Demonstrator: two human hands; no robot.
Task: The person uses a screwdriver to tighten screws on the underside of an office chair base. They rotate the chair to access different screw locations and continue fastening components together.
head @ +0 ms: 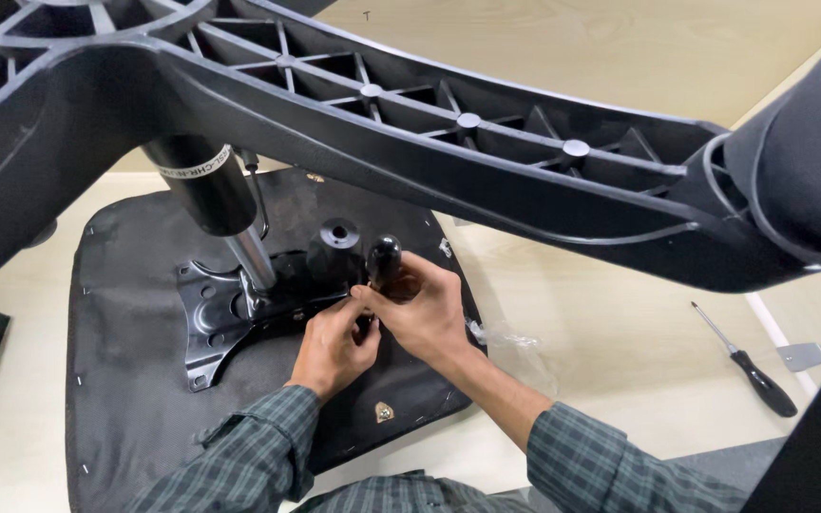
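While plaid sleeves (268, 446) enter at six o'clock, the left hand (334, 342) and right hand (425, 313) meet at centre over an upturned seat (135, 399). The right hand's fingers are curled closed around the stem of a black lever (382, 258), seemingly to steady it against the plate (206, 328); the left hand is pinched nearly closed beneath, its contents hidden. Just beyond, at eleven o'clock, a cylinder (211, 185) rises into the star base (448, 161) overhead. A screwdriver (748, 366) lies at three o'clock.
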